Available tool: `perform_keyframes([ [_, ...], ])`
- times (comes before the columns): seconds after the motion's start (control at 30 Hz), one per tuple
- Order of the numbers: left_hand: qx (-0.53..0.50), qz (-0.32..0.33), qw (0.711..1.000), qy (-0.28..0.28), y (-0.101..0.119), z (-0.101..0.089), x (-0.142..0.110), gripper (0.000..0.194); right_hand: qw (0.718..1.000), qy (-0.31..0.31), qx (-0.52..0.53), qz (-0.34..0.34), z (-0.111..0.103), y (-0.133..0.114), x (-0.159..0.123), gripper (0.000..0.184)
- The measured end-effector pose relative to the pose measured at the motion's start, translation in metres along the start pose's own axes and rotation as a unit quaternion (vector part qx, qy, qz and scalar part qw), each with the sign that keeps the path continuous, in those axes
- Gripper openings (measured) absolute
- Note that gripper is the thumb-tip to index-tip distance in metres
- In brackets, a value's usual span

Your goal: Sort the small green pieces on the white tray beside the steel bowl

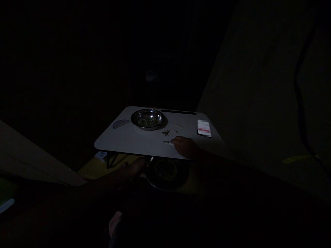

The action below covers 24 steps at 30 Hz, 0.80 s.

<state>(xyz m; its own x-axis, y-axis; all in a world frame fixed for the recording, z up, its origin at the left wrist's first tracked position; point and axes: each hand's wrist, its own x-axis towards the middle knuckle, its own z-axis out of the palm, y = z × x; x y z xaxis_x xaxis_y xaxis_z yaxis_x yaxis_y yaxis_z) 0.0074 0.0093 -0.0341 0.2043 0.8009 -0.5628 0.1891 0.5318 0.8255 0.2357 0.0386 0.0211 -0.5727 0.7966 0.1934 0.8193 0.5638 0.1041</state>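
Note:
The scene is very dark. On the white folding table (124, 146), my right hand (186, 146) has its fingers closed round a small, pale strip-like thing (168, 142); its kind is too dim to make out. Small dark bits (166, 132) lie loose on the tabletop just beyond that hand. Below the table's near edge, my left hand (137, 167) grips the rim of a wide metal bowl (165, 188) with small greenish bits inside. Another shiny steel bowl (148, 128), also with small greenish pieces in it, stands on the table farther back.
A blurred white and red card-like thing (204, 127) lies at the table's right side. The table has a dark slot (178, 112) along its far edge and folding metal legs. A pale wall (258, 103) rises on the right, with a dark cable (298, 86) hanging there.

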Motion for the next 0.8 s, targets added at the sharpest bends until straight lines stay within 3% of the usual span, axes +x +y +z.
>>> perform_keyframes([
  [0.47, 0.005, 0.005, 1.000, -0.019, -0.004, -0.003, 0.002, 0.013, 0.993, 0.026, 0.076, -0.085, -0.001, -0.014, -0.004, 0.025],
  [0.8, -0.008, -0.009, 1.000, 0.001, 0.008, 0.004, -0.009, 0.009, 0.986, 0.034, 0.122, -0.111, -0.001, -0.017, -0.006, 0.025],
])
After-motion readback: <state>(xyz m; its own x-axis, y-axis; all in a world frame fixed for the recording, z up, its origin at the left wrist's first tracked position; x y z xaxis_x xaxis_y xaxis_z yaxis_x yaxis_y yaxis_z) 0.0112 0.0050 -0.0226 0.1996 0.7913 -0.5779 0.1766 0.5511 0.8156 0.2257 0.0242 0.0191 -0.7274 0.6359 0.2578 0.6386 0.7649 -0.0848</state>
